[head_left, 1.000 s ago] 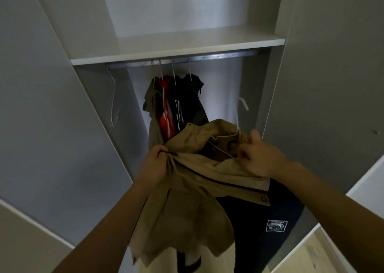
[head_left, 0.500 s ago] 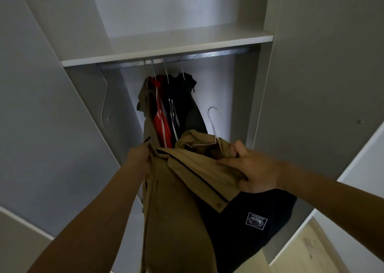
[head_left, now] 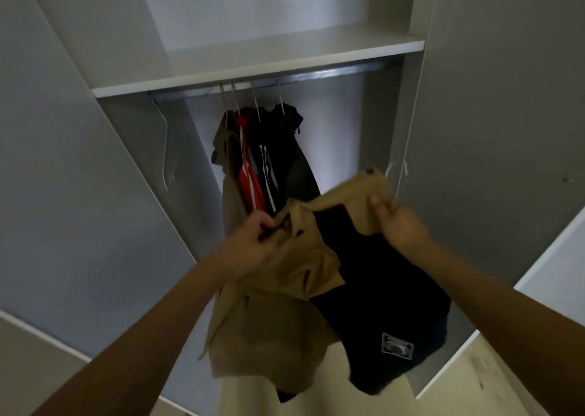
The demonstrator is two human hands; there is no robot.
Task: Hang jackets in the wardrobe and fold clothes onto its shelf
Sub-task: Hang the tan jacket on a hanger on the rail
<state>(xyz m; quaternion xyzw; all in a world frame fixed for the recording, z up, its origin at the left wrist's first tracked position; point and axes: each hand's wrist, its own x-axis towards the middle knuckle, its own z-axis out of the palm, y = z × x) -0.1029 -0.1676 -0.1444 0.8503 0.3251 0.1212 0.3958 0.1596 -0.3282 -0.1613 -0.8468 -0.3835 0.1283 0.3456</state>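
I hold a tan jacket [head_left: 285, 292] with a dark navy lining [head_left: 380, 276] in front of the open wardrobe. My left hand [head_left: 250, 244] grips its left collar edge. My right hand [head_left: 399, 222] grips the right shoulder, raised toward the right. A white hanger hook [head_left: 397, 168] pokes up just behind the jacket's right shoulder. Above, the metal rail [head_left: 316, 75] carries several hung jackets [head_left: 262, 159]: tan, red and dark ones. The white shelf [head_left: 253, 64] sits over the rail.
An empty white hanger [head_left: 166, 149] hangs at the rail's left end. Grey wardrobe doors stand open on the left [head_left: 63, 178] and right [head_left: 506, 115]. Light wooden floor [head_left: 474, 381] shows at the bottom right.
Both hands have spread the tan jacket open, exposing more dark lining. My right hand rose and moved right with the shoulder; the hanger hook went with it.
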